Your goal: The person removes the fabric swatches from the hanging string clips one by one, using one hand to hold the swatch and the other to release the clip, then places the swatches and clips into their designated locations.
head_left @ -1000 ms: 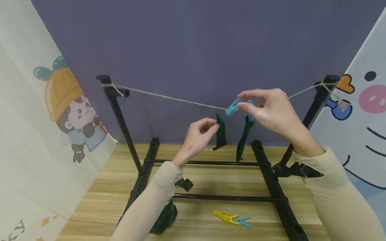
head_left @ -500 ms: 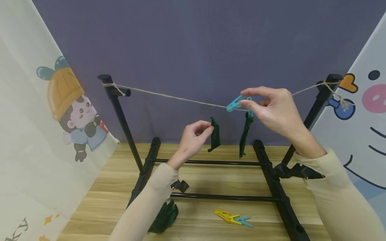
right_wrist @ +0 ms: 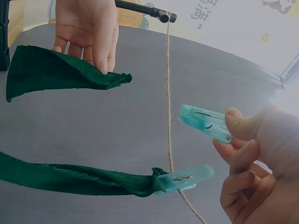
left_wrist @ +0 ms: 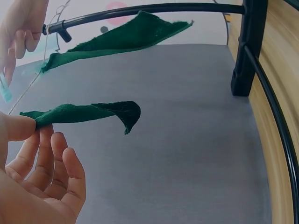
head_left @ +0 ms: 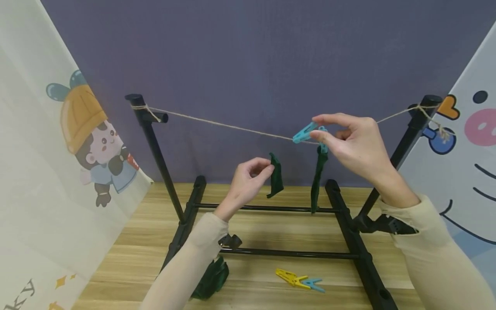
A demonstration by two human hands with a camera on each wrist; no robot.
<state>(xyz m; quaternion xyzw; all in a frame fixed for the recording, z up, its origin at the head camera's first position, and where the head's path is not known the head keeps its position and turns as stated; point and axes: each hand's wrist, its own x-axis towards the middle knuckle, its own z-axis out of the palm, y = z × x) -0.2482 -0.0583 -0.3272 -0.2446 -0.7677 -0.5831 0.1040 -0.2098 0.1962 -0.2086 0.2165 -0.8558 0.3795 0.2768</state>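
Note:
Between thumb and fingers my left hand [head_left: 248, 181] pinches a small dark green cloth [head_left: 276, 176] near its top end. The cloth dangles below the string [head_left: 232, 126], apart from it. My right hand [head_left: 358, 148] pinches a light blue clothespin [right_wrist: 203, 122] at its handle end. In the right wrist view, that clothespin lies beside the string, its nose toward it. A second blue clothespin [right_wrist: 187, 179] is clipped on the string and bites another green cloth [head_left: 318, 176], which hangs down just left of my right hand in the head view.
The string spans two black posts [head_left: 156, 159] of a frame with crossbars [head_left: 290, 254]. On the wooden table [head_left: 255, 292] lie a green cloth heap [head_left: 212, 280], partly behind my left sleeve, and yellow clothespins [head_left: 288, 277] next to a blue clothespin [head_left: 314, 284].
My left hand has shifted left and slightly down with its cloth, away from the string. My right hand has edged right with the clothespin. The hanging cloth sways.

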